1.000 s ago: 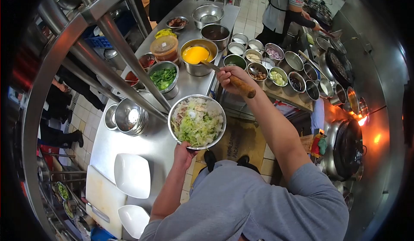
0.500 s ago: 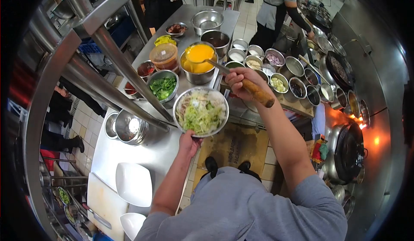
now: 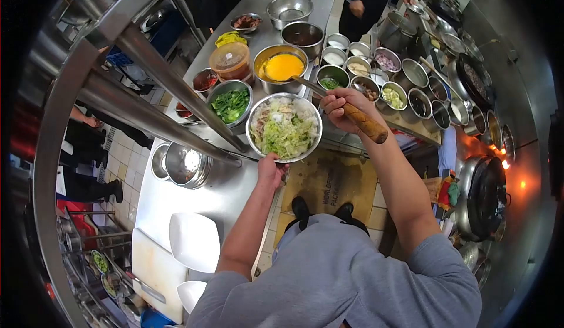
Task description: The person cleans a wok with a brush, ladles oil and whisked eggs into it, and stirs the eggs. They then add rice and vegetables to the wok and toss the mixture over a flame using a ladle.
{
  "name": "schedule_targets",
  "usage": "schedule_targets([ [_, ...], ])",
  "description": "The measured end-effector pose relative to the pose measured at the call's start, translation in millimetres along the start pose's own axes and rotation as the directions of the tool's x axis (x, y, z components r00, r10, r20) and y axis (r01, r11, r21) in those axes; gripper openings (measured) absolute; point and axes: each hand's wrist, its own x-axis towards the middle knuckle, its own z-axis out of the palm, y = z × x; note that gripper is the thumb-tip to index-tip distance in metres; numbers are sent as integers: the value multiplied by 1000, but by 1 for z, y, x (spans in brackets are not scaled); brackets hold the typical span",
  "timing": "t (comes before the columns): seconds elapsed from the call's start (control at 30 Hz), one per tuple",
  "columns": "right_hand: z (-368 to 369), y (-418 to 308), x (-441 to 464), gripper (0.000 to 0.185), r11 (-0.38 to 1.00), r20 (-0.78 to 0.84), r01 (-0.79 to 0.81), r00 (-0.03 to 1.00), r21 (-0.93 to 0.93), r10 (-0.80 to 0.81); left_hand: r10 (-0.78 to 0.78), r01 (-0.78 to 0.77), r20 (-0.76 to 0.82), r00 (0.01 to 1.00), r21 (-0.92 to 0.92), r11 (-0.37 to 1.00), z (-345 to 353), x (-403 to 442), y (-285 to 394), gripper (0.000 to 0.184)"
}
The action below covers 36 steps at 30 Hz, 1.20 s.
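Since the last frame: bowl has shifted closer to the pot. Counter carries most of the gear. Cutting board at its near left corner, white dish beside the board toward the right edge. Bowl, full of chopped greens, is held up across the counter's right edge, just beside the pot; can't tell if they touch. Pot stands on the counter by that same edge. Ladle slants into it, its scoop showing yellow liquid. Right hand closed in a fist round the ladle where wood meets metal, handle end sticking out past it. Left hand pinched on the bowl's near rim, thumb on top, fingers mostly hidden underneath.
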Motion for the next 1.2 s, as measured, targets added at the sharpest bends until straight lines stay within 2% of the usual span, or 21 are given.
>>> schedule_targets([
  [0.1,-6,6,-9,17,999,-1,-26,1000,18,26,-7,6,11,1000,66,998,-7,9,0,26],
  [0.3,4,29,-64,23,1000,95,2,995,-15,-1,9,-9,1,1000,112,994,-3,28,-2,27],
  [0.33,5,35,-75,26,999,103,27,994,-20,-25,18,-17,-5,1000,56,998,4,24,0,24],
  [0.4,3,42,-101,27,994,128,-71,990,81,60,6,-6,-14,1000,11,1000,3,30,-4,22],
  [0.43,-6,44,-116,28,999,178,-45,983,23,40,15,-15,3,1000,2,1000,8,32,-9,21],
  [0.47,-13,42,-124,29,998,250,-35,967,-43,45,87,-86,21,996,-65,994,1,47,-25,21],
  [0.5,2,49,-141,27,998,61,63,996,21,-65,125,-125,-13,992,-13,992,0,53,-31,20],
  [0.53,-7,45,-153,25,999,99,35,994,22,-37,75,-75,-10,997,-84,994,-3,70,-44,24],
  [0.57,-19,41,-164,28,980,297,-143,950,138,97,68,-73,-80,995,-61,995,23,46,-41,33],
  [0.63,-17,39,-206,33,997,112,5,994,81,-14,103,-102,-54,993,24,994,67,7,-39,40],
  [0.7,-31,29,-233,37,997,81,35,996,71,-41,6,-6,-5,1000,76,997,55,33,-73,39],
  [0.73,-44,28,-253,43,996,65,64,996,68,-68,17,-17,-3,1000,55,998,69,21,-87,38],
  [0.77,-56,24,-272,40,996,77,74,994,56,-79,10,-10,-2,1000,45,999,87,13,-97,38],
  [0.8,-61,24,-292,39,993,26,116,993,24,-116,-48,37,57,997,177,984,87,15,-112,35],
  [0.83,-62,22,-315,27,990,-38,135,990,-33,-136,-81,71,102,991,99,993,86,26,-136,32],
  [0.87,-73,22,-337,23,989,-48,148,988,-18,-149,-97,82,69,993,195,977,101,20,-153,30],
  [0.9,-71,23,-359,21,981,-109,192,975,-10,-192,-115,91,105,988,213,973,117,15,-169,30],
  [0.97,-86,23,-405,21,965,-123,260,957,-36,-262,-220,192,92,971,240,952,151,3,-203,28],
  [1.03,-96,25,-452,21,945,-141,327,934,-22,-327,-227,194,89,970,283,939,204,-22,-239,15],
  [1.2,-102,26,-543,22,851,-194,525,835,2,-514,-421,300,208,883,440,846,301,-27,-321,22],
])
